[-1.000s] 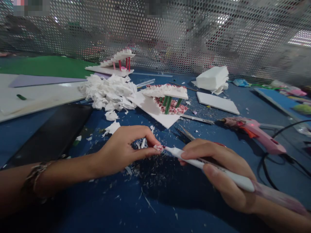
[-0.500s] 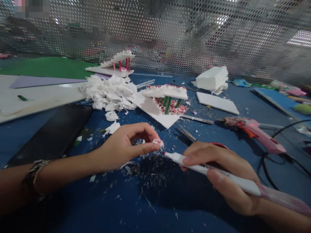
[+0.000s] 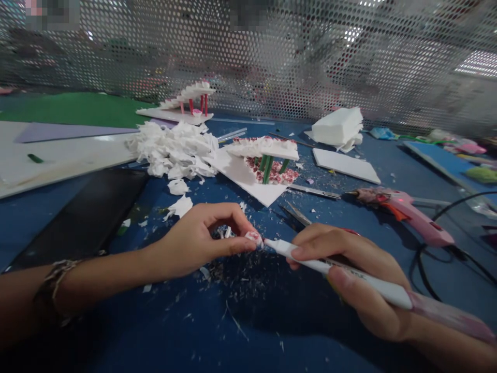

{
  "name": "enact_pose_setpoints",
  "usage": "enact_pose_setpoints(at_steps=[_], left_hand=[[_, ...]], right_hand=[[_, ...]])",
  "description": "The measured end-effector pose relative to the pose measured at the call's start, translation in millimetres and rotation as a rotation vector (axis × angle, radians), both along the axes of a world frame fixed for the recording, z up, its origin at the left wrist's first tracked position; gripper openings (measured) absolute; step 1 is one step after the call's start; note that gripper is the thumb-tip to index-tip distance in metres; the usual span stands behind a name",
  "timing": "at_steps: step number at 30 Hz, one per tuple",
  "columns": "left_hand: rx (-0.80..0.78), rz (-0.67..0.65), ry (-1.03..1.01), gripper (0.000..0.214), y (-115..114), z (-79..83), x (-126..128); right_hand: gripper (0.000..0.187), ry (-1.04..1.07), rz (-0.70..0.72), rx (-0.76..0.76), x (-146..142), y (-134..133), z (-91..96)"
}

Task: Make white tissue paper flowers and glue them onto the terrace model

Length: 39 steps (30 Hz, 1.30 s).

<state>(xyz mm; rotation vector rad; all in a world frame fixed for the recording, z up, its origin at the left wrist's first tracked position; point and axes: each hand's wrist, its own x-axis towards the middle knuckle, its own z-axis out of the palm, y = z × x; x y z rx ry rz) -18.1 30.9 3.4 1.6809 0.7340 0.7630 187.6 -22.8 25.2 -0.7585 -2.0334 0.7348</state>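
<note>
My left hand (image 3: 196,241) pinches a small white foam piece (image 3: 254,237) marked with red between thumb and forefinger, just above the blue table. My right hand (image 3: 351,274) grips a white pen-like marker (image 3: 341,269), and its tip touches the foam piece. Behind the hands stands a small foam model (image 3: 267,150) with green posts and red-dotted surfaces on a white base.
A pile of white foam scraps (image 3: 173,147) lies left of the model. A pink glue gun (image 3: 404,210) with its cable, scissors (image 3: 297,213), foam sheets (image 3: 345,165), another foam model (image 3: 186,101) and a black slab (image 3: 83,217) lie around. A perforated metal screen (image 3: 272,52) closes the back.
The marker tip drew away from the foam piece half a second ago and is back against it now. My left hand lifted slightly, then settled again.
</note>
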Motion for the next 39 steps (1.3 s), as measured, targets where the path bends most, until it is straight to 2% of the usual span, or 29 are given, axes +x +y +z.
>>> enact_pose_setpoints(at_steps=[8,18,25,28,34,39], left_hand=[[-0.070,0.043,0.024,0.005,0.1,4.4,1.7],[-0.139,-0.021,0.036,0.003,0.4,8.5,1.8],[-0.092,-0.014,0.069,0.003,1.0,6.6,2.2],[-0.074,-0.024,0.071,0.004,1.3,5.7,2.1],[-0.092,-0.027,0.033,0.007,1.2,2.2,1.2],[0.061,0.000,0.128,0.006,0.1,0.6,-0.7]], right_hand=[[0.022,0.060,0.037,-0.047,-0.3,-2.7,3.1],[0.022,0.150,0.057,-0.185,4.4,0.5,-5.2],[0.021,0.138,0.042,-0.202,5.5,-0.2,-5.6],[0.021,0.120,0.072,-0.181,5.9,-0.2,-4.7],[0.021,0.080,0.030,-0.125,5.1,0.9,-2.7],[0.023,-0.043,0.008,-0.076,4.5,0.9,1.0]])
